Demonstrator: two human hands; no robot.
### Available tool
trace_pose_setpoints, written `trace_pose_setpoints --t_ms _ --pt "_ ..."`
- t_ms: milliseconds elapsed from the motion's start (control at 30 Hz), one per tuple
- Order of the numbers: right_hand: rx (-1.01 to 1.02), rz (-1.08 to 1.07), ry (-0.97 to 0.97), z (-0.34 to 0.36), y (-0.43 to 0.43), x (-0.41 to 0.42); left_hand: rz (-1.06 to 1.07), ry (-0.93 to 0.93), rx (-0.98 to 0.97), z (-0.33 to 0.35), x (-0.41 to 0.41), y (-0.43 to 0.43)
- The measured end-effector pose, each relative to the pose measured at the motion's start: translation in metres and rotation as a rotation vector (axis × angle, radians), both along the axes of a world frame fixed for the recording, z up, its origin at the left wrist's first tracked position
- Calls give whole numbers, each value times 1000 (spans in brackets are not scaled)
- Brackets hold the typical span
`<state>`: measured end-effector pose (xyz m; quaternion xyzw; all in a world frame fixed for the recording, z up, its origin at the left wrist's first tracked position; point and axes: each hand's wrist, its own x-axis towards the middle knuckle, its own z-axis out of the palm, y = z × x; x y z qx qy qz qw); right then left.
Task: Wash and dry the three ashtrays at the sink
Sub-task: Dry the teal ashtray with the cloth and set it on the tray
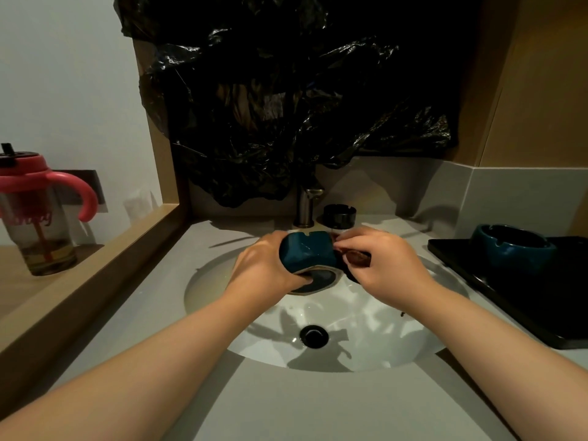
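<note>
My left hand (264, 265) grips a teal ashtray (307, 254) over the white sink (366, 338), tipped on its side with its unglazed base towards me. My right hand (386, 265) is at the ashtray's open side, fingers curled on a dark brownish thing (358, 258) that I cannot make out. A second teal ashtray (514, 246) stands upright on a black tray (521, 310) to the right. A black ashtray (339, 215) sits on the counter beside the tap (306, 205).
Black plastic sheeting (286, 90) hangs over the wall above the tap. A clear cup with a pink lid and handle (41, 211) stands on a wooden ledge at the left. The sink's drain (314, 336) is dark and open. Grey counter (286, 405) lies in front.
</note>
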<state>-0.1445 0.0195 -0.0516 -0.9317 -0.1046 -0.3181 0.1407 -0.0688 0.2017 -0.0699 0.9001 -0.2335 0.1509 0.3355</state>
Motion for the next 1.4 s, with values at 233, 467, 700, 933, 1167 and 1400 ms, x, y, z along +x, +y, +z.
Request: trace_pose_setpoints --t_ms 233,467,700,933,1167,1400 --pt "-157 168 -169 -8 23 -1 45 45 -11 0 0 -3" --pt "151 62 -109 -7 9 -2 37 53 -77 2 -3 -1" --pt "120 69 -156 -6 19 0 48 57 -85 3 -5 -2" --pt "6 65 -250 -6 23 -1 22 44 -78 3 -8 -3" --pt "145 -8 -190 -6 9 1 7 -18 -106 4 -8 -1" --pt "-144 92 -271 -1 28 -5 -41 -158 75 5 -13 0"
